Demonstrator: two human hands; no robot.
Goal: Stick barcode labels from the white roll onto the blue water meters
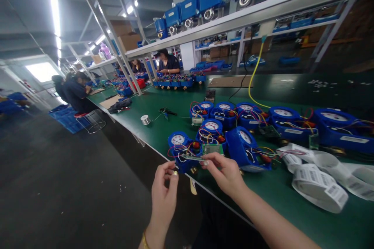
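Observation:
My right hand [224, 173] pinches the end of a thin strip-like part [191, 158] held over the front edge of the green bench, just in front of a blue meter [180, 146] with coloured wires. My left hand [163, 192] hovers off the bench edge with thumb and forefinger pinched on a tiny piece I cannot make out. Two more blue meters [212, 132] [247, 148] lie just behind my hands, one with a small green circuit board [212, 148].
A row of blue meters [288, 122] runs along the bench [163, 122] to the right. Rolls of barcode labels [318, 183] lie at right. A solder spool [145, 119] and pliers [167, 112] sit further back. Seated people [76, 91] work at the far end.

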